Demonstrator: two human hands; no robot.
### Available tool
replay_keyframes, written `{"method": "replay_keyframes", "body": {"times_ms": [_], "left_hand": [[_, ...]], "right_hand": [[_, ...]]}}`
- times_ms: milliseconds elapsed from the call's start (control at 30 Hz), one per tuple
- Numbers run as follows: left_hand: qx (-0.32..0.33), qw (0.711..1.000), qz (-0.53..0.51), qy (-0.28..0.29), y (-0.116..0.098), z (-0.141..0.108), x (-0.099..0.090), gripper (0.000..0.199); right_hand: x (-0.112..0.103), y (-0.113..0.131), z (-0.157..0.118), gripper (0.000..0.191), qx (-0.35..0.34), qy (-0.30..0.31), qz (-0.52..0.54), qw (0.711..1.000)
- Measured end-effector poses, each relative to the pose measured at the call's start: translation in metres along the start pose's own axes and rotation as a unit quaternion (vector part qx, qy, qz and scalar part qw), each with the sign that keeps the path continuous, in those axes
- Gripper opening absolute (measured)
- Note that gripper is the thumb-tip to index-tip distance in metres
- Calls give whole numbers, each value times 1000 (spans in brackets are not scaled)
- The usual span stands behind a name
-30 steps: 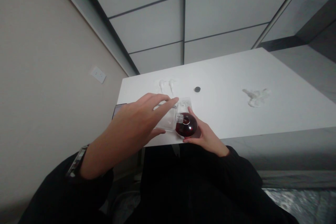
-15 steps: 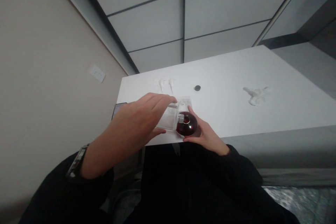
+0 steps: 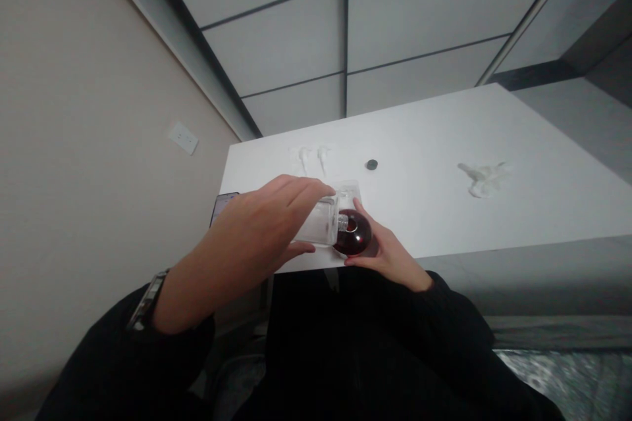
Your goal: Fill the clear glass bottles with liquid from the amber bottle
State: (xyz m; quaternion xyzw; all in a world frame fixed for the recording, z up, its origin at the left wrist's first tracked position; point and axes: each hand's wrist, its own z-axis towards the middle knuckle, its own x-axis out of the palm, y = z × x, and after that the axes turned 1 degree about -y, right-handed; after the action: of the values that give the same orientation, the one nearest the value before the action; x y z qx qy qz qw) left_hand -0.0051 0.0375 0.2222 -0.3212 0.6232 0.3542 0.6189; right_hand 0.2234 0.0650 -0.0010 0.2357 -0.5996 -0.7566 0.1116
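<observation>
My left hand is wrapped around a clear square bottle, which lies tilted on its side. Its threaded neck points right, at the opening of a dark red rounded bottle. Around that red bottle's right side my right hand is closed, steadying it at the front of the white table. Just behind the two bottles stands another clear container, partly hidden by my hands. Whether liquid is flowing between the bottles I cannot tell.
Two white pump heads lie toward the back of the table. A small dark cap is right of them. Crumpled white tissue lies farther right. A phone pokes out at the left edge, near the wall.
The clear bottle in my left hand has shifted slightly right, its neck a little farther over the red bottle. My right hand has stayed in place.
</observation>
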Motion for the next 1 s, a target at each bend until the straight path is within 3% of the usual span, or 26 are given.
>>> {"method": "replay_keyframes", "body": {"times_ms": [1000], "left_hand": [[65, 998, 13, -9, 0, 4, -7, 48]], "right_hand": [[-1, 1, 0, 118, -10, 4, 1, 1000]]}}
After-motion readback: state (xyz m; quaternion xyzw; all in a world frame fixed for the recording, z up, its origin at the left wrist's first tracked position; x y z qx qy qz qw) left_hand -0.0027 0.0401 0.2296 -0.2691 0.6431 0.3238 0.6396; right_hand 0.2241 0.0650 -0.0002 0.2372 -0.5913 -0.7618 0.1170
